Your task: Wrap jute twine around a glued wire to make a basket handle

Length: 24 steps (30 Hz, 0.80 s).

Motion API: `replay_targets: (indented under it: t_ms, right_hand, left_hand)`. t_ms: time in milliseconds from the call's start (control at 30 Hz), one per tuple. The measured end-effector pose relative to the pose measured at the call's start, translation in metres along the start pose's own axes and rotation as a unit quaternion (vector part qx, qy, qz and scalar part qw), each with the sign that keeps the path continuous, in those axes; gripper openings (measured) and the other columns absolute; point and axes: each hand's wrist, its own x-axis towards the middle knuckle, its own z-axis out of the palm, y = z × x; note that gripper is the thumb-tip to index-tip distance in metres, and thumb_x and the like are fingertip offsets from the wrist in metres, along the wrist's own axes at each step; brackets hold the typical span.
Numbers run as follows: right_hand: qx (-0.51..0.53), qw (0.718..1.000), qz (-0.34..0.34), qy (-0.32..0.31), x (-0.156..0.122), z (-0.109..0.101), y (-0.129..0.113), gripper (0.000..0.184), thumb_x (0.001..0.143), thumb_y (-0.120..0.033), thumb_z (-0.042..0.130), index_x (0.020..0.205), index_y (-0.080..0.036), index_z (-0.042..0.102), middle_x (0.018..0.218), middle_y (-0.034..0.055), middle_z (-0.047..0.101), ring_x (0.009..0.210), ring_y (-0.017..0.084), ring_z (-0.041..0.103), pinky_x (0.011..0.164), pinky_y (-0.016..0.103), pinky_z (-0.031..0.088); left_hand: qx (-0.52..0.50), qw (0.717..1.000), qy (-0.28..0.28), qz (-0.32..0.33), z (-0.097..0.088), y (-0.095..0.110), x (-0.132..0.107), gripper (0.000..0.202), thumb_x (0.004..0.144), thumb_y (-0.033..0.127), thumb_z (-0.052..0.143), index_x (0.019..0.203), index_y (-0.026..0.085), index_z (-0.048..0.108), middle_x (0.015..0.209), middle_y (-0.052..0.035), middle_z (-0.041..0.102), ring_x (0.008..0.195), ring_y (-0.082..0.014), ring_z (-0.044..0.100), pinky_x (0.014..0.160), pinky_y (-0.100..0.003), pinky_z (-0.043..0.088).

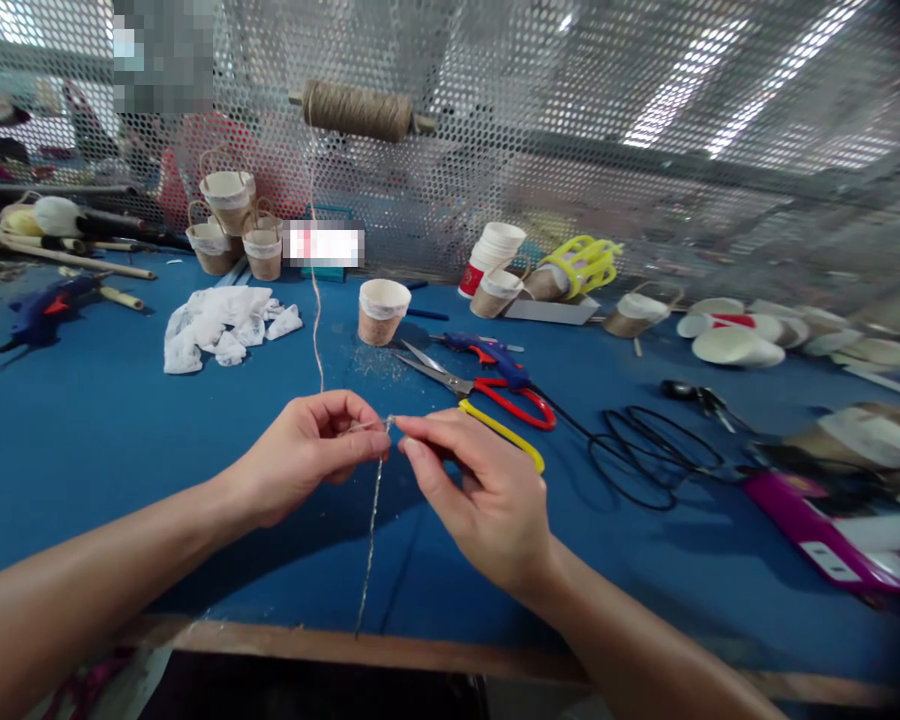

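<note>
My left hand [311, 450] and my right hand [480, 490] meet above the blue table [120, 430], fingertips pinched on a thin jute twine [316, 300]. The twine runs down from a spool [358, 110] on the mesh wall into my left fingers. A loose end of it hangs from the pinch toward the table's front edge. Just behind my right hand lie red-handled scissors [495, 390] and a yellow-handled tool [506, 435].
A twine-wrapped paper cup [382, 312] stands behind the scissors. White cloth [221, 325] lies at left, a blue glue gun [49, 305] further left. Small cup baskets [229, 225], stacked cups [495, 255], a black cable [645, 455] and a pink box [817, 525] crowd the back and right.
</note>
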Motion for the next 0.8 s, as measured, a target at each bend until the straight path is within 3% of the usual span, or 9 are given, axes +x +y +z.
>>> replay_targets:
  t_ms: [200, 333, 500, 800]
  right_hand:
    - [-0.076, 0.990, -0.117, 0.013, -0.001, 0.001, 0.005, 0.024, 0.076, -0.003, 0.053, 0.097, -0.012, 0.058, 0.082, 0.0075, 0.064, 0.073, 0.013, 0.059, 0.064, 0.026, 0.051]
    - [-0.131, 0.979, -0.158, 0.006, -0.001, 0.001, 0.009, 0.027, 0.076, -0.004, 0.053, 0.102, -0.012, 0.056, 0.083, 0.0087, 0.063, 0.075, 0.014, 0.059, 0.065, 0.027, 0.052]
    - [-0.152, 0.974, -0.167, -0.020, 0.001, -0.001, 0.012, 0.028, 0.076, -0.005, 0.054, 0.103, -0.010, 0.056, 0.082, 0.0094, 0.061, 0.074, 0.015, 0.057, 0.063, 0.027, 0.051]
    - [-0.116, 0.979, -0.141, -0.088, 0.008, -0.010, 0.011, 0.015, 0.080, -0.011, 0.048, 0.092, -0.017, 0.056, 0.084, 0.0066, 0.056, 0.076, 0.015, 0.054, 0.065, 0.029, 0.049]
  left_hand:
    - [-0.045, 0.999, -0.010, -0.022, 0.000, -0.001, -0.001, 0.021, 0.067, 0.023, 0.066, 0.065, 0.013, 0.049, 0.052, 0.0069, 0.047, 0.038, 0.0007, 0.028, 0.038, -0.016, 0.017]
    - [-0.064, 0.997, -0.016, -0.032, 0.000, -0.001, 0.000, 0.021, 0.067, 0.022, 0.067, 0.064, 0.012, 0.049, 0.053, 0.0068, 0.047, 0.039, 0.0011, 0.027, 0.039, -0.016, 0.016]
    - [-0.030, 0.999, -0.015, -0.030, -0.001, 0.001, -0.001, 0.019, 0.067, 0.023, 0.066, 0.065, 0.013, 0.049, 0.053, 0.0062, 0.049, 0.039, 0.0002, 0.029, 0.039, -0.016, 0.018]
    - [0.170, 0.985, -0.025, 0.022, -0.004, 0.009, -0.004, 0.012, 0.068, 0.022, 0.061, 0.067, 0.012, 0.054, 0.058, 0.0037, 0.051, 0.051, -0.0046, 0.041, 0.048, -0.017, 0.032]
